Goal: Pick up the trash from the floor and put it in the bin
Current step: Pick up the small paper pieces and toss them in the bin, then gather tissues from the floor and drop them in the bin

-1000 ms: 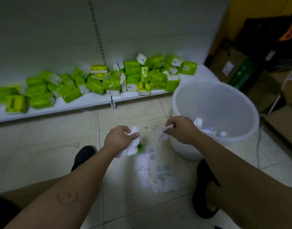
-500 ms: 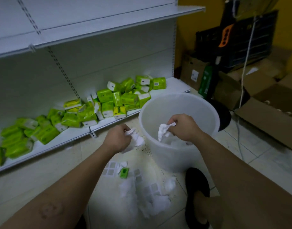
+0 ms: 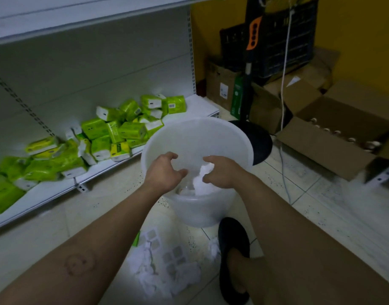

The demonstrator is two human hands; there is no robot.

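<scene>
Head view: both hands hang over the mouth of the white bin [image 3: 195, 125], inside its rim.
Left hand [image 3: 164, 172]: over the bin's near-left side, fingers loosely curved and apart, nothing in them.
Right hand [image 3: 222, 172]: over the bin's near-right side, finger and thumb spread in a wide C; I cannot tell whether they touch the paper beside them.
Change: half a second ago each hand clutched a white wad, the left one short of the bin's rim. Now both hands have let go over the bin.
Crumpled paper [image 3: 202, 182]: inside the bin, between the hands and lower, apparently falling or settling onto what lies at the bottom.
Floor trash [image 3: 164, 269]: a heap of white tissue and small squared sheets remains on the tiles in front of the bin, on the person's side, beside the black shoe [image 3: 233, 245].
Green scrap [image 3: 135, 238]: on the floor at the near-left of the bin, partly hidden by the left forearm.
Meaning for the task: one two-handed load looks delivered, but the job is judged unfinished, since most of the heap is not yet in the bin.
Next step, likely: reach back down in front of the bin for another handful.
</scene>
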